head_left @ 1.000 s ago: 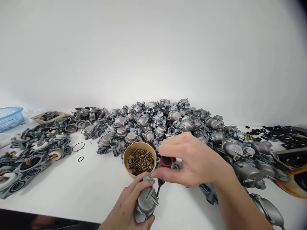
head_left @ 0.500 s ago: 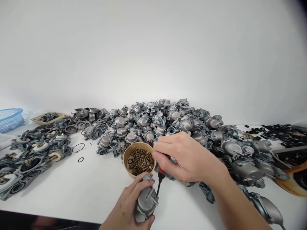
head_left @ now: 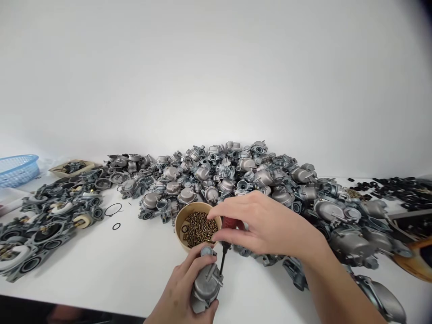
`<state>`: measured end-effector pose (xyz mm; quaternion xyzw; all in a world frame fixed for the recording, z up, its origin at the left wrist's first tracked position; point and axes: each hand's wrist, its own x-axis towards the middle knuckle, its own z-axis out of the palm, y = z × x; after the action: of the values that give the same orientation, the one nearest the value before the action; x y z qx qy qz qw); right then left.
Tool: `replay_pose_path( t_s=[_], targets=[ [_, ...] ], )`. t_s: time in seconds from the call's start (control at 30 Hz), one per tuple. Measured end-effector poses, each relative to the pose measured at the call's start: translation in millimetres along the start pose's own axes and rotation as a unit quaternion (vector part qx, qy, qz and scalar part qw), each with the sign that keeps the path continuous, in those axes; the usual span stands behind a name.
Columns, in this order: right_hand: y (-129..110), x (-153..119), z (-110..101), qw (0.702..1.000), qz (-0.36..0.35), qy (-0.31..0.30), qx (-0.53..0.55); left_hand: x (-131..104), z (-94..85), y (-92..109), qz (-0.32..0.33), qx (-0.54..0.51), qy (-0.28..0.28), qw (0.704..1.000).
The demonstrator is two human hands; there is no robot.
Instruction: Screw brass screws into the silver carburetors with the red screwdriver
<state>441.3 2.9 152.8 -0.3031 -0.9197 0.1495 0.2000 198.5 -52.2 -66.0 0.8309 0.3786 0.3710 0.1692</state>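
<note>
The metal part (head_left: 205, 284) is in my left hand (head_left: 182, 283), fingers wrapped round its side, just in front of the bowl (head_left: 178, 225) of screws (head_left: 199, 227). My right hand (head_left: 265, 220) grips the screwdriver (head_left: 225, 247) by its red handle, tip at the part's edge. Behind lies a heap (head_left: 216, 173) of similar pieces.

A silvery-grey metal carburetor (head_left: 205, 286) sits in the grip of the left hand (head_left: 182, 288), low and centre over the white tabletop — its rounded, dull-finished bowl cover turned upward, a short tube slanting across it and a round capped end pointing away from the person. A screwdriver (head_left: 224, 255), red-handled with a dark shaft, stands steeply in the right hand's (head_left: 259, 220) fingers — its tip at the cover's right edge.
</note>
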Motion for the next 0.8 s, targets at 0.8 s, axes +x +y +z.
replay_pose_path(
  t_s=[0.8],
  targets=[
    [-9,-4,-8,0.995,-0.051,-0.055,0.069,1,-3.6,-1,0.008,0.004,0.008,1.0]
  ],
)
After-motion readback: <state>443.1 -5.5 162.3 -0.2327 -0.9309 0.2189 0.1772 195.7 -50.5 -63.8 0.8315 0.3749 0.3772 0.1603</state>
